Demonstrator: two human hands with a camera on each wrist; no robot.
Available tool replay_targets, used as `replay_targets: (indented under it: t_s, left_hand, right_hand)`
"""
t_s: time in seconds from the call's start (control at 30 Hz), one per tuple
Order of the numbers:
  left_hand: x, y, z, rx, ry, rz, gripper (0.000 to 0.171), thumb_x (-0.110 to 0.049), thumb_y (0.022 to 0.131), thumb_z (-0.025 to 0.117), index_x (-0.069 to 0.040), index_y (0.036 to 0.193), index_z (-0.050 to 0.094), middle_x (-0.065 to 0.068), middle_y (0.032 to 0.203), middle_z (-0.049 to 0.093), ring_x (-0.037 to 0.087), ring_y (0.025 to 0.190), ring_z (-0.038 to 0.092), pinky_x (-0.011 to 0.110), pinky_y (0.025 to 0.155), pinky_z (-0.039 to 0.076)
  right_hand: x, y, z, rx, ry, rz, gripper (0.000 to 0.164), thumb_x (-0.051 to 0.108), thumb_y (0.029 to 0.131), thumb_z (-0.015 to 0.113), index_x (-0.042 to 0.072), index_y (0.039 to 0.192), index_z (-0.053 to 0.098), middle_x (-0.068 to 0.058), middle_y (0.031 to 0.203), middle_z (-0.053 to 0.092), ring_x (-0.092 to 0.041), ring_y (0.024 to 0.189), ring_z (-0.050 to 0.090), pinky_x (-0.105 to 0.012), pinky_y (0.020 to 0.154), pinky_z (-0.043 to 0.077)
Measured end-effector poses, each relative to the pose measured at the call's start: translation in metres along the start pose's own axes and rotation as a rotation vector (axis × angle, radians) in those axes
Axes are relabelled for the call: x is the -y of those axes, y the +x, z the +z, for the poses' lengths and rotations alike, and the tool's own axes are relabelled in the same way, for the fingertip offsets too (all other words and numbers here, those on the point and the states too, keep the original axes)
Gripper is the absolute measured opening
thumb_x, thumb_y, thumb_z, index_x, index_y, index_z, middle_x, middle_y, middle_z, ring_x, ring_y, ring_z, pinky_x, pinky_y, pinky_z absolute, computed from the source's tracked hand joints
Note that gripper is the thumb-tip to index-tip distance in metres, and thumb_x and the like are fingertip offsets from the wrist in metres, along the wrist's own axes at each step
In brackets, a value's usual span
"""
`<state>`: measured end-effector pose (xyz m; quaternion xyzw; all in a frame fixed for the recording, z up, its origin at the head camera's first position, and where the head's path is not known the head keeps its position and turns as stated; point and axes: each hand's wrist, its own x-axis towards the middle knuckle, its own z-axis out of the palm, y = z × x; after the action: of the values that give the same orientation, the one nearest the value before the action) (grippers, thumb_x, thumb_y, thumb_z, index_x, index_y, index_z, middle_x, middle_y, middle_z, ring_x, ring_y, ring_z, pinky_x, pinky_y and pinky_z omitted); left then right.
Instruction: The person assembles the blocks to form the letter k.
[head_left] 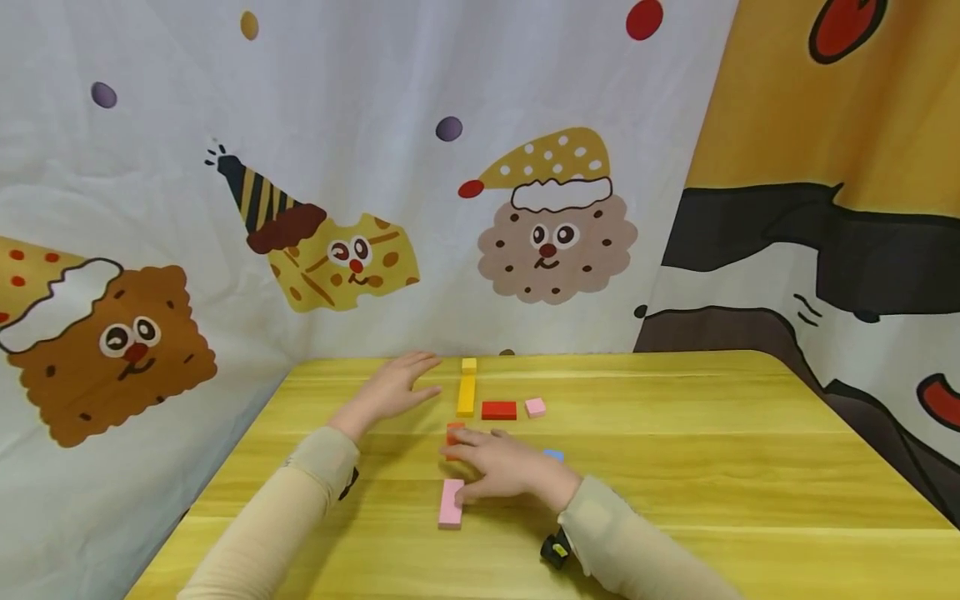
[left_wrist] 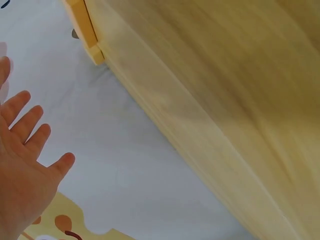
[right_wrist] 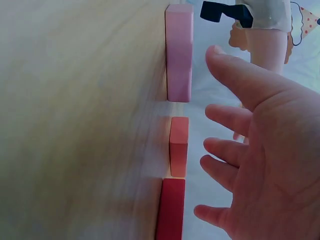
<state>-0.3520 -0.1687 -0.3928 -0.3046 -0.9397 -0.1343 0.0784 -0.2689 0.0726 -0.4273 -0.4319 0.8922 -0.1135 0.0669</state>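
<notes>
My right hand (head_left: 510, 468) hovers with spread fingers over the table's middle, its fingertips overlapping an orange block (head_left: 453, 452) in the head view. Its thumb is beside the upper end of a long pink block (head_left: 450, 510). In the right wrist view the palm (right_wrist: 280, 150) faces the pink block (right_wrist: 179, 55), the orange block (right_wrist: 179, 147) and a red block (right_wrist: 171, 212), with nothing held. The left hand (head_left: 390, 390), fingers extended, is left of a long yellow block (head_left: 466, 397) and a small yellow block (head_left: 468, 365) behind it. Nothing is in that hand (left_wrist: 25, 170).
Right of the yellow blocks lie the red block (head_left: 498, 410) and a small pink block (head_left: 535, 407). A blue block (head_left: 553, 456) shows partly behind the right hand. A printed cloth (head_left: 420, 250) hangs at the table's (head_left: 712, 467) far edge.
</notes>
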Motion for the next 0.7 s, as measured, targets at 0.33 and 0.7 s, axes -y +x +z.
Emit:
replay_targets:
  t_s: [0.33, 0.7]
  left_hand:
    - [-0.001, 0.014, 0.007, 0.018, -0.040, -0.003, 0.062, -0.050, 0.096, 0.052, -0.016, 0.147, 0.044, 0.009, 0.151, 0.040, 0.031, 0.139, 0.033, 0.052, 0.112, 0.025]
    - [-0.002, 0.037, 0.024, 0.096, -0.164, -0.018, 0.059, -0.039, 0.096, 0.059, -0.011, 0.146, 0.045, 0.014, 0.150, 0.040, 0.032, 0.139, 0.033, 0.051, 0.112, 0.025]
  right_hand:
    - [0.000, 0.001, -0.001, 0.007, -0.003, -0.004, 0.073, 0.058, 0.089, 0.059, 0.022, 0.149, 0.040, -0.005, 0.158, 0.025, -0.019, 0.143, 0.026, -0.058, 0.110, 0.025]
    - [0.001, -0.005, -0.001, 0.033, 0.051, -0.020, 0.068, 0.050, 0.091, 0.062, 0.019, 0.148, 0.043, -0.007, 0.157, 0.028, -0.024, 0.141, 0.030, -0.051, 0.111, 0.028]
